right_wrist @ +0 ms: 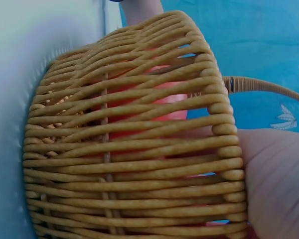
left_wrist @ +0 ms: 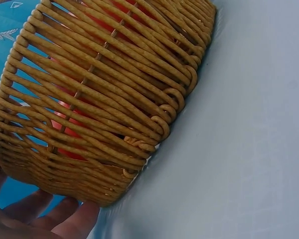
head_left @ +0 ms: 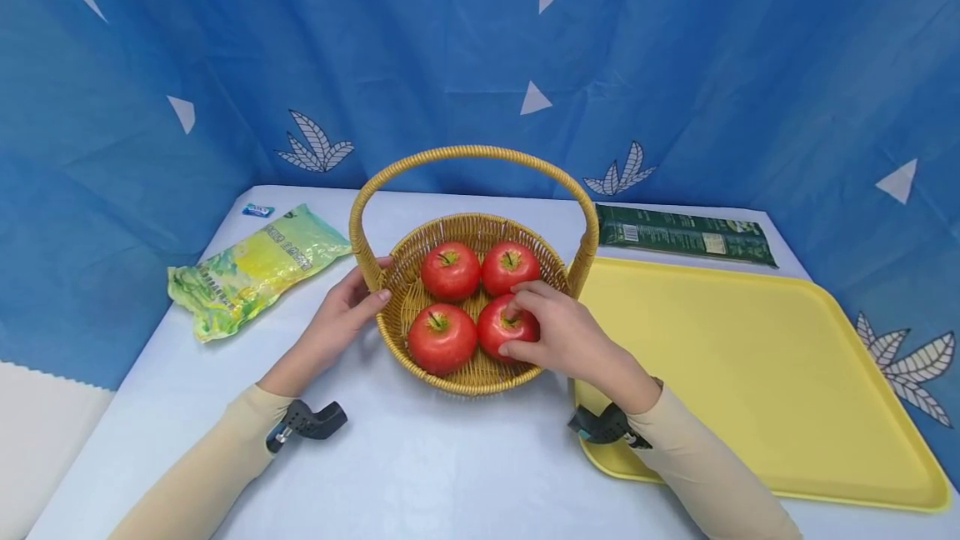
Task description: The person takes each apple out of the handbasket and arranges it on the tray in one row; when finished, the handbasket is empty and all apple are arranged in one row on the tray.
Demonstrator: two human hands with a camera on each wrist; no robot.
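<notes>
A woven basket [head_left: 472, 390] with a tall arched handle [head_left: 480, 152] stands on the table, holding several red apples [head_left: 450, 271]. My left hand [head_left: 341, 311] grips its left side by the handle's base, thumb at the rim and fingers outside. In the left wrist view those fingers [left_wrist: 79, 219] lie against the wicker wall. Reaching over the right rim, my right hand [head_left: 566, 336] holds the front right apple [head_left: 491, 327] between thumb and fingers. In the right wrist view, the basket wall [right_wrist: 139, 149] hides most of that grip, and only part of the hand [right_wrist: 279, 184] shows.
A yellow tray [head_left: 697, 373] lies at the right, partly under my right forearm. Behind it is a dark green packet [head_left: 682, 233]. At the left lie a green and yellow bag [head_left: 258, 269] and a small blue wrapped piece [head_left: 258, 210]. A blue curtain [head_left: 450, 48] hangs behind the table.
</notes>
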